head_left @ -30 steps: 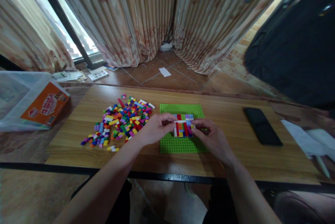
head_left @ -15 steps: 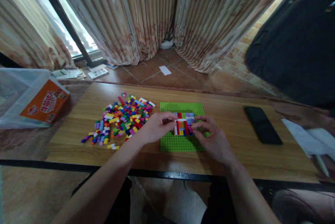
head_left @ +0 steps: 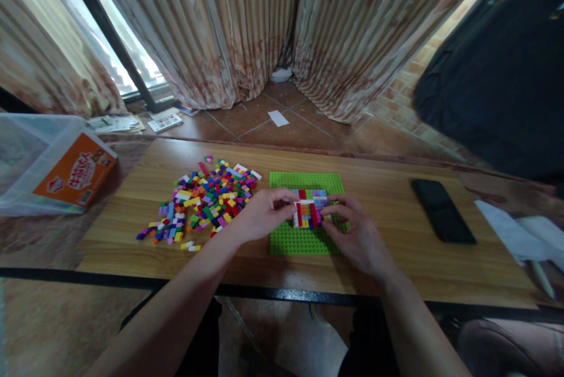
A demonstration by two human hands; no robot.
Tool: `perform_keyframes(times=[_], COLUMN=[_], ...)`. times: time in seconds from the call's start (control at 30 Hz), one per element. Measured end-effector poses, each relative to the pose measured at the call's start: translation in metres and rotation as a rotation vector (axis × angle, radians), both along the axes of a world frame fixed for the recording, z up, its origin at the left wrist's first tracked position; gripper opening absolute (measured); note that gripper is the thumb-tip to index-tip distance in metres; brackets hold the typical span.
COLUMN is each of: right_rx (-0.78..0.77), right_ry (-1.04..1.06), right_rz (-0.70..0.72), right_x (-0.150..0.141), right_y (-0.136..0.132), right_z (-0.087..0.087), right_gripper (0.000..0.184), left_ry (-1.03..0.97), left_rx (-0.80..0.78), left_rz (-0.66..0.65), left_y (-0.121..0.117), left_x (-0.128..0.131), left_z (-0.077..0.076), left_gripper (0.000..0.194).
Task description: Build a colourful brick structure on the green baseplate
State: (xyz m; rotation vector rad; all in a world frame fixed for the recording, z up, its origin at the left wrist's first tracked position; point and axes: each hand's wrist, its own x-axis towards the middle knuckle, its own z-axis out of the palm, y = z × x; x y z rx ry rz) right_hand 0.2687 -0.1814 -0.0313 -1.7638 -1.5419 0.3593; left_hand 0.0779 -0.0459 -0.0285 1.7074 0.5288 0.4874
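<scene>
A green studded baseplate (head_left: 304, 242) lies on the table, bearing a patch of joined toy bricks (head_left: 305, 209) in red, white, orange, blue and lilac. My left hand (head_left: 266, 212) grips the left edge of this patch, thumb and forefinger closed around it. At the patch's right edge, my right hand (head_left: 355, 233) has its thumb and forefinger on a small purple brick (head_left: 320, 217), which sits against a red one. The fingertips hide part of that edge.
Loose bricks (head_left: 215, 195) in many colours spread over the table's left side. On the right lies a black phone (head_left: 443, 211), with white paper (head_left: 502, 230) beyond it. A clear plastic bin (head_left: 44, 124) with an orange label stands at the far left.
My right hand has shifted slightly, and its fingers have moved at the patch's right edge, showing more of the purple brick there. My left hand has stayed in place.
</scene>
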Motion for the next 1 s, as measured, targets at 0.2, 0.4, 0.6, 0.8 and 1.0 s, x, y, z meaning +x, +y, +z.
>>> perform_keyframes(times=[0.2, 0.4, 0.6, 0.8, 1.0], right_rx=[0.000, -0.026, -0.061, -0.066, -0.059], right_ry=[0.035, 0.098, 0.066, 0.079, 0.090], right_rz=[-0.005, -0.008, 0.057, 0.091, 0.074], right_x=[-0.0008, -0.0004, 0.0014, 0.0067, 0.0056], right_y=[0.0006, 0.0008, 0.0003, -0.0001, -0.0004], right_z=[0.0027, 0.0036, 0.0028, -0.0006, -0.0014], right_gripper=[0.011, 0.014, 0.024, 0.019, 0.017], left_ry=[0.001, 0.007, 0.011, 0.021, 0.011], left_rx=[0.013, 0.039, 0.053, 0.066, 0.074], left_rz=[-0.002, 0.016, 0.014, 0.015, 0.021], left_y=[-0.0004, -0.0003, 0.0006, 0.0004, -0.0002], left_x=[-0.0005, -0.0004, -0.0003, -0.0011, -0.0019], left_z=[0.0006, 0.0008, 0.0010, 0.0023, 0.0010], left_gripper=[0.015, 0.015, 0.015, 0.016, 0.017])
